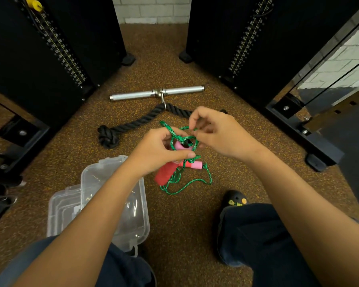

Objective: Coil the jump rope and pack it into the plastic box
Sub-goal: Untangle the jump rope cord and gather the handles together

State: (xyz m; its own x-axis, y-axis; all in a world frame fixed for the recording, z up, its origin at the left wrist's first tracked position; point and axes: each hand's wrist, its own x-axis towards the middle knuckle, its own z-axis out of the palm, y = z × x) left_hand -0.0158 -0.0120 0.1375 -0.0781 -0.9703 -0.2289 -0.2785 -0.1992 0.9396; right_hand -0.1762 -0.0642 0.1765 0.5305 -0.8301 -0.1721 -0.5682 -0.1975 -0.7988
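Observation:
My left hand (161,150) grips the jump rope's red and pink handles (166,172) above the floor. The green cord (181,139) is looped around the pink handle top between my hands. My right hand (216,131) pinches a strand of that cord at its fingertips. More green cord hangs below in loose loops (187,183) near the floor. The clear plastic box (120,204) stands open on the floor under my left forearm, with its lid (60,208) lying to the left.
A black tricep rope (133,125) and a steel bar handle (157,93) lie on the speckled brown floor ahead. Black weight-stack machines (50,59) flank both sides. My knees and a black shoe (234,198) are at the bottom.

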